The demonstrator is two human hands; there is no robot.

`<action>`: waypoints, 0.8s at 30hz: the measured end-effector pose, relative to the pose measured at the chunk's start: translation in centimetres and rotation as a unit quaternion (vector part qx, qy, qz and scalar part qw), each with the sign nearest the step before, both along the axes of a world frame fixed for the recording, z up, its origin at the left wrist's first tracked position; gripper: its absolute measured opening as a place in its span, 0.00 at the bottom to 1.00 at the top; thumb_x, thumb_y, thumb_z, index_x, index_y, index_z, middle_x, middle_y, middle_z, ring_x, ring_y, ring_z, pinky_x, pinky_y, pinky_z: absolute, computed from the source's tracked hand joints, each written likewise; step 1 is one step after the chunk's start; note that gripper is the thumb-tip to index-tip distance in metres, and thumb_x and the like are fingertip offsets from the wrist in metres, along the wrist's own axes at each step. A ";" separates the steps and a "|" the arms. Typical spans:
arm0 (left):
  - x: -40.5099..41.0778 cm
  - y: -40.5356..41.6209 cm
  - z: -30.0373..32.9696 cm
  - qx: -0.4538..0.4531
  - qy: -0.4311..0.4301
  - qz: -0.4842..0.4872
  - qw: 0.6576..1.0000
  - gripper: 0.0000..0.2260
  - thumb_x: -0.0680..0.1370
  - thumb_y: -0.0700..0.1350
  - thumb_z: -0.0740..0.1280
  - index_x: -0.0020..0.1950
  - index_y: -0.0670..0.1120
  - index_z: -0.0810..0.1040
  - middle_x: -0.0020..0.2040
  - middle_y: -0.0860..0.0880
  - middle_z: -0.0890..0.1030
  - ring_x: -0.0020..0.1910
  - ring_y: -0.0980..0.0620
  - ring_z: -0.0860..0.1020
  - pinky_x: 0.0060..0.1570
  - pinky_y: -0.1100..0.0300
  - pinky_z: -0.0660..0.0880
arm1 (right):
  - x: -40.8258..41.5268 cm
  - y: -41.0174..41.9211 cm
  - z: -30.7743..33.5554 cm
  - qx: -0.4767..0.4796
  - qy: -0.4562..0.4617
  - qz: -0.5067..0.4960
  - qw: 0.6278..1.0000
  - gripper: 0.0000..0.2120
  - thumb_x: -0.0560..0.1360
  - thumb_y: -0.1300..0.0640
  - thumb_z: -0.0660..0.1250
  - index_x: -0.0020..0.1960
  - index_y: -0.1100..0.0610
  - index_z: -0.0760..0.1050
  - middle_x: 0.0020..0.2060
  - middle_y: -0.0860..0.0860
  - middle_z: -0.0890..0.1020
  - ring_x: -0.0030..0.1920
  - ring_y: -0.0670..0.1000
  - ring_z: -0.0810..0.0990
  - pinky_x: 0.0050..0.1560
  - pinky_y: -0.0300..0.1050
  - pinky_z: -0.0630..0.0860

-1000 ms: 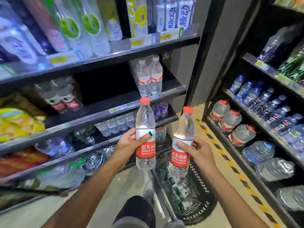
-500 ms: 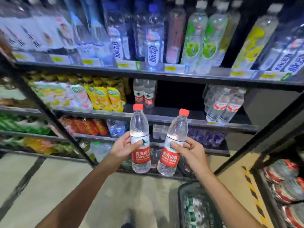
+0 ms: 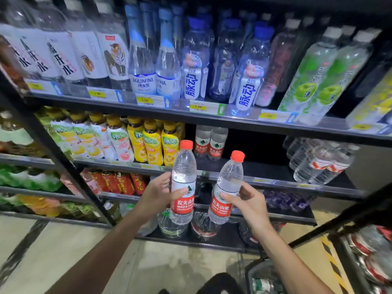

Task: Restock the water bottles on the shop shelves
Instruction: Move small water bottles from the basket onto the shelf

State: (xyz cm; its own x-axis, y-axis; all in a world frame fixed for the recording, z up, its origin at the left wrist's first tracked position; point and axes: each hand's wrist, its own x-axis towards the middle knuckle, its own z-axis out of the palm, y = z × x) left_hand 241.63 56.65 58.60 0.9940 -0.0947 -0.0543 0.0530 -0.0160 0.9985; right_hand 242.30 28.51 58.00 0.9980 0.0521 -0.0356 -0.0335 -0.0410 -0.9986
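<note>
My left hand (image 3: 159, 195) grips a clear water bottle (image 3: 183, 181) with a red cap and red label, held upright. My right hand (image 3: 247, 201) grips a second, matching bottle (image 3: 228, 187), tilted to the right. Both are held in front of the middle shelf (image 3: 265, 166). Two bottles of the same brand (image 3: 210, 143) stand at the back of that shelf, just above my left-hand bottle. To their right the shelf surface is dark and bare as far as a group of clear bottles (image 3: 318, 162).
Yellow and green drink bottles (image 3: 152, 143) fill the shelf left of the gap. The top shelf (image 3: 212, 111) holds several rows of water and flavoured drinks. Large bottles (image 3: 203, 225) lie on the bottom shelf. A basket (image 3: 261, 276) sits on the floor at lower right.
The view has swung left and closer to the shelves. Both bottles stay in my hands, now level with the middle shelf; the right one leans further right.
</note>
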 end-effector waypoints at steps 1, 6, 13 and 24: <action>0.6 0.3 -0.2 0.005 -0.004 -0.003 1.000 0.24 0.68 0.52 0.80 0.62 0.53 0.82 0.59 0.49 0.85 0.60 0.48 0.83 0.60 0.50 0.80 | 0.2 0.1 -0.2 -0.002 -0.002 -0.003 1.000 0.24 0.63 0.49 0.84 0.58 0.46 0.85 0.54 0.47 0.88 0.55 0.48 0.86 0.51 0.39 0.82; 3.6 0.9 -0.7 0.020 -0.016 -0.005 1.000 0.28 0.64 0.56 0.83 0.62 0.56 0.82 0.59 0.52 0.85 0.59 0.50 0.84 0.58 0.56 0.81 | 2.1 -0.3 -0.8 -0.011 -0.004 -0.016 1.000 0.25 0.62 0.47 0.85 0.58 0.46 0.85 0.54 0.47 0.88 0.56 0.50 0.86 0.55 0.47 0.82; 7.6 -0.1 -0.2 0.029 -0.012 -0.015 0.999 0.34 0.60 0.52 0.84 0.64 0.55 0.78 0.59 0.55 0.85 0.60 0.54 0.83 0.58 0.60 0.80 | 5.5 -0.7 -1.0 -0.013 -0.015 -0.024 1.000 0.22 0.65 0.61 0.84 0.57 0.52 0.85 0.52 0.48 0.88 0.55 0.49 0.86 0.54 0.40 0.82; 9.7 -1.2 0.3 0.052 -0.046 -0.012 0.998 0.27 0.63 0.50 0.82 0.58 0.67 0.79 0.61 0.57 0.84 0.63 0.54 0.81 0.67 0.48 0.76 | 7.1 -0.2 -1.0 -0.069 -0.141 -0.072 0.985 0.31 0.64 0.59 0.85 0.64 0.48 0.80 0.57 0.41 0.85 0.59 0.42 0.83 0.58 0.30 0.75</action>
